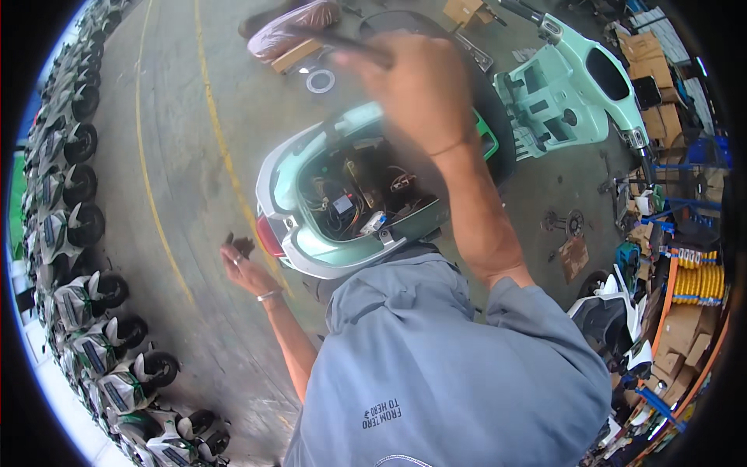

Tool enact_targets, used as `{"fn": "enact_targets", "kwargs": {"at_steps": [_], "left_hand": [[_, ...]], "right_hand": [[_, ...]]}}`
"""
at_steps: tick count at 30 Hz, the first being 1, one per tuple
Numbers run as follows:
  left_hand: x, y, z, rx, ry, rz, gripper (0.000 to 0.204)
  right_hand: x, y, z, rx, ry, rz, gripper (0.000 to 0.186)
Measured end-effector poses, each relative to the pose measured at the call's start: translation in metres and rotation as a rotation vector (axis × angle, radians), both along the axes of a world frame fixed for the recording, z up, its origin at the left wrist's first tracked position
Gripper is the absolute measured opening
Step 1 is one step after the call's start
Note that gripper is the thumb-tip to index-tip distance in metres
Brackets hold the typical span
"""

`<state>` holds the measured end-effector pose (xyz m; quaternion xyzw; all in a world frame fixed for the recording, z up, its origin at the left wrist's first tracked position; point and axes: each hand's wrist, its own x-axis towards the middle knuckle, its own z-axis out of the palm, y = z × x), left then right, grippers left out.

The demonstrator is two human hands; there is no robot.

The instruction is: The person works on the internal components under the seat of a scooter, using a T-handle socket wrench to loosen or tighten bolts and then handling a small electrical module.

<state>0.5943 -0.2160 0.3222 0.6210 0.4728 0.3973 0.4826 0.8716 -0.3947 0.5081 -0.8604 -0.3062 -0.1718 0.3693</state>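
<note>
My right hand (424, 97), smeared by motion, is raised over the scooter body's far side. It is closed round a long, thin dark tool (342, 43) that points left; its exact kind is lost in the blur. Below lies the mint-green scooter rear body (311, 249), its open bay showing wiring (354, 214) and a small white-labelled part (343, 204). A grey rail (268, 187) runs round it, with a red tail light (270, 236). To the left of that light, apart from the body, my left hand (250, 272) has curled fingers with a small dark thing at the tips.
The scooter's mint-green front (556, 101) with handlebars stands at far right. A wrapped brown seat (299, 31) and a pale ring (320, 81) lie on the floor beyond. Parked scooters (78, 179) line the left. Shelves with yellow coils (695, 284) and cartons are right.
</note>
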Motion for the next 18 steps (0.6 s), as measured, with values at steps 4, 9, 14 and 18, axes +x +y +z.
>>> {"fn": "enact_targets", "kwargs": {"at_steps": [4, 9, 14, 18], "left_hand": [[-0.095, -0.02, -0.041, -0.07, 0.268, 0.195, 0.052], [-0.137, -0.024, -0.071, -0.109, 0.354, 0.188, 0.048], [-0.097, -0.003, -0.056, -0.025, 0.395, -0.072, 0.038], [-0.061, -0.009, -0.039, 0.065, 0.356, -0.202, 0.037]], "right_hand": [[0.014, -0.142, 0.004, 0.39, 0.29, -0.523, 0.051], [0.005, -0.283, -0.092, 0.967, 0.737, -0.937, 0.06], [0.006, -0.297, -0.179, 1.006, 0.828, -1.058, 0.059], [0.018, -0.284, -0.214, 1.124, 0.945, -0.97, 0.051]]}}
